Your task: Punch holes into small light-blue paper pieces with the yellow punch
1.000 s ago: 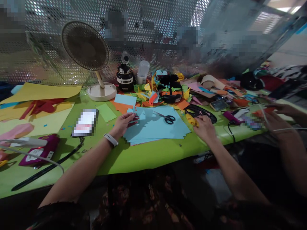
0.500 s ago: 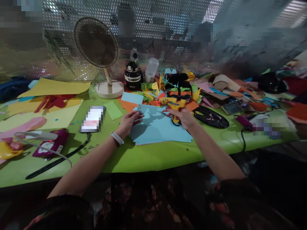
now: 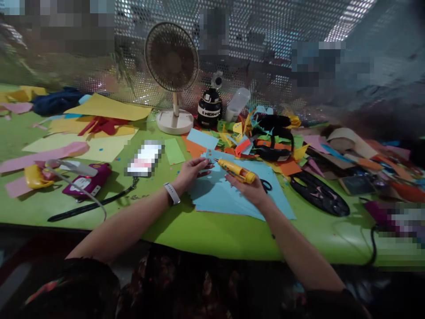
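Observation:
My right hand (image 3: pixel 249 188) is closed around a yellow glue gun (image 3: pixel 236 170), its tip pointing left over a stack of light blue paper sheets (image 3: pixel 232 197). My left hand (image 3: pixel 191 172) pinches a small light blue paper piece (image 3: pixel 208 156) at the stack's upper left corner. A white watch is on my left wrist. Black-handled scissors (image 3: pixel 264 185) lie on the blue paper just behind my right hand.
A desk fan (image 3: pixel 172 79), a black bottle (image 3: pixel 209 108) and a heap of coloured paper scraps (image 3: pixel 252 133) stand behind the blue stack on the green table (image 3: pixel 199 230). A phone (image 3: pixel 145 157), a magenta device (image 3: pixel 86 185) and yellow sheets (image 3: pixel 99 108) lie left. A black mask shape (image 3: pixel 318 199) lies right.
My right hand picked up the yellow glue gun from the right of the blue paper and brought it over the stack toward my left hand. The view has swung left.

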`<state>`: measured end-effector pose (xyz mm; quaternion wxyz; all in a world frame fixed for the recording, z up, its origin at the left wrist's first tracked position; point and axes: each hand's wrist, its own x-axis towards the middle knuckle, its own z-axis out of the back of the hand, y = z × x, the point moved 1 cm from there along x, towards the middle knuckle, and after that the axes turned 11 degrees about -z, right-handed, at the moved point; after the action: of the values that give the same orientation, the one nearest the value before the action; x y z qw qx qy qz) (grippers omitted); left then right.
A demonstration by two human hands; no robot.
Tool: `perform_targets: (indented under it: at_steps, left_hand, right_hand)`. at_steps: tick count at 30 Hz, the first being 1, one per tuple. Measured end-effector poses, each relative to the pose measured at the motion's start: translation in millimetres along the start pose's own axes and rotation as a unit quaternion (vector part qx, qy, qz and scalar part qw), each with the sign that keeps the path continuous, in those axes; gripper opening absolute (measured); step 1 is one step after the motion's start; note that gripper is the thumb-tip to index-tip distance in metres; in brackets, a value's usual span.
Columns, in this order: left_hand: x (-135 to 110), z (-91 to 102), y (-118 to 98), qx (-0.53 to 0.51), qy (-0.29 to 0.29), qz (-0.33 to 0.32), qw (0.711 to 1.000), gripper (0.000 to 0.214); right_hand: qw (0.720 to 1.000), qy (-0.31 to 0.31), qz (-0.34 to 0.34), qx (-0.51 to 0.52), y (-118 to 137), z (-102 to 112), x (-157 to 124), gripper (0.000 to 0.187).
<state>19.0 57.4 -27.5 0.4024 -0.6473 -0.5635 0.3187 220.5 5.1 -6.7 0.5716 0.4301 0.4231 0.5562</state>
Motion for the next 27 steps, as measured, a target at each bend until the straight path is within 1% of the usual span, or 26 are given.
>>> perform_targets:
  at_steps: [4, 7, 10, 12, 16, 19, 23, 27]
  left_hand:
    - [-0.8, 0.0, 0.3, 0.011, 0.011, -0.004, 1.000, 0.025]
    - [-0.9, -0.5, 0.7, 0.015, 0.012, -0.006, 1.000, 0.025]
    - [-0.5, -0.9, 1.7, 0.018, 0.013, -0.005, 1.000, 0.025]
    - [-0.2, -1.3, 2.1, 0.024, 0.015, -0.005, 1.000, 0.025]
    - [0.5, -2.0, 2.3, 0.031, 0.013, -0.005, 0.999, 0.025]
    - [0.5, -2.3, 2.3, 0.037, 0.015, -0.013, 0.999, 0.026]
    - [-0.7, -2.8, 1.9, 0.055, 0.033, -0.027, 0.998, 0.027]
    - [-1.6, -3.8, 1.0, 0.065, 0.034, -0.032, 0.997, 0.027]
  right_hand:
    - [1.000, -0.009, 0.006, -0.013, -7.3, -4.3, -0.8, 0.033]
    - [1.000, -0.022, 0.011, -0.006, -7.1, -5.9, -0.1, 0.033]
    - [0.999, -0.031, 0.013, 0.004, -5.3, -6.1, 0.7, 0.029]
    - [0.999, -0.029, 0.006, 0.019, -4.9, -6.1, 0.8, 0.027]
    - [0.999, -0.007, -0.001, 0.044, -6.7, -6.8, 0.7, 0.031]
    - [0.999, -0.005, 0.002, 0.032, -9.4, -7.2, 1.3, 0.031]
    - [1.000, -0.010, -0.003, 0.026, -12.9, -7.1, 2.6, 0.032]
    - [1.000, -0.013, 0.000, 0.023, -14.2, -6.7, 3.3, 0.034]
